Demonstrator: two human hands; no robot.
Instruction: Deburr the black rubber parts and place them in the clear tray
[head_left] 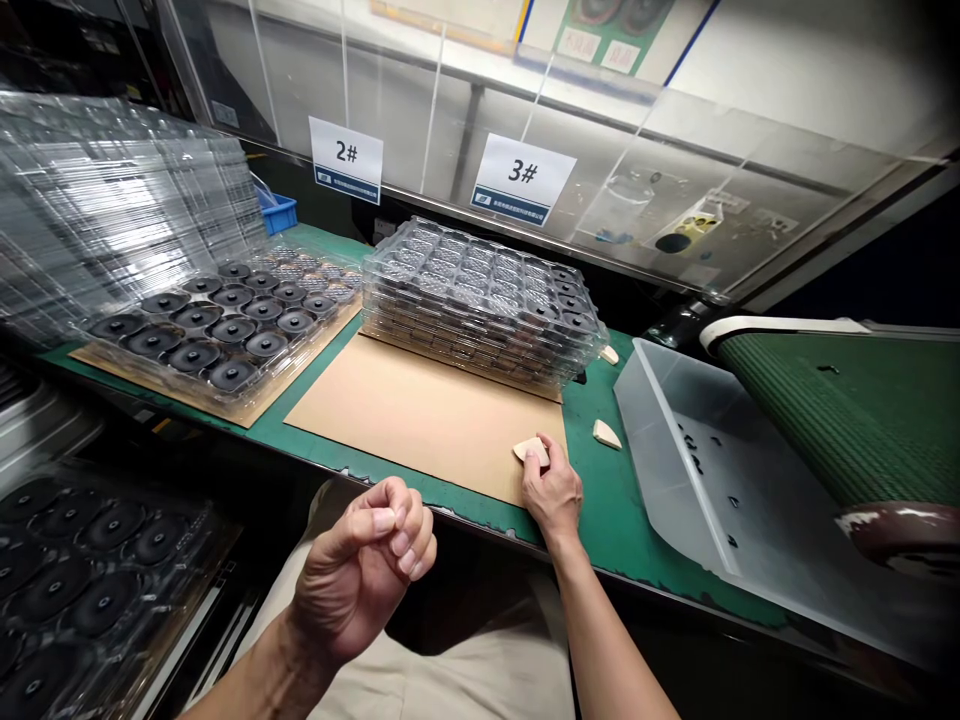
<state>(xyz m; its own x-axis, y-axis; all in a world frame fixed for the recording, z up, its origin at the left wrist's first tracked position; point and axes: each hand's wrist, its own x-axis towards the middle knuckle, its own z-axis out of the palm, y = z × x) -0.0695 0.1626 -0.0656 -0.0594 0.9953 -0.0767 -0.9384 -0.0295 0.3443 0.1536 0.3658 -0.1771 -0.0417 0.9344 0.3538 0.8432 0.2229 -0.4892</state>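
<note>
In the head view, my right hand (553,492) grips a small pale wedge-shaped piece (529,450) over the right front part of a brown cardboard sheet (420,410). My left hand (369,560) is raised in front of the table's edge, its fingers curled and thumb pressed to the fingertips; whether anything is between them is hidden. Behind the cardboard sheet stands a stack of clear plastic trays (480,290) with dark round parts inside. A second pale wedge (606,434) lies on the green table to the right, and a third (609,355) sits beside the stack.
A clear tray of black round parts (229,330) lies at left, with tall stacked empty trays (120,210) behind. More black parts (82,570) sit lower left. At right are a translucent bin (675,500) holding small black bits and a green conveyor belt (847,400).
</note>
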